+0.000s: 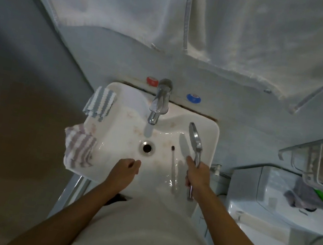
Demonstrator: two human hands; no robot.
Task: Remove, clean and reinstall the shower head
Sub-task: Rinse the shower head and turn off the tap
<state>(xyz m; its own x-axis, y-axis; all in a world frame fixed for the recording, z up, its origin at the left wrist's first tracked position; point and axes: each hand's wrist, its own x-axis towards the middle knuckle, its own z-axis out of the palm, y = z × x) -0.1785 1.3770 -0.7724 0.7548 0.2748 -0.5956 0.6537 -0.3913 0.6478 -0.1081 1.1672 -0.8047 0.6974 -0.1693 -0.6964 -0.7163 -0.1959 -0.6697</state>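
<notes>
At the left rim of the white sink (105, 168), two striped cloths hang over the edge: a blue-and-white cloth (99, 103) toward the upper left corner and a grey-and-white cloth (79, 147) below it. Just right of them, in the lower middle of the frame, the left hand (125, 169) hovers over the near side of the basin with its fingers curled into a loose fist, holding nothing. Above it sits the round drain (147, 147), and higher still the chrome tap (159, 102) reaches out from the wall between a red knob (152, 81) and a blue knob (193, 98). Right of the drain a toothbrush (173, 167) lies in the basin, bristles toward the tap. Further right, the right hand (197, 177) is wrapped around the handle of the shower head (195, 139), thumb along the stem. The shower head is chrome and shiny, long and slim, with a flattened oval head seen edge-on, pointing up toward the sink's far right corner, held above the basin's right side. At the far right of the frame stands a toilet cistern (253, 186) under a wire shelf (309, 161).
</notes>
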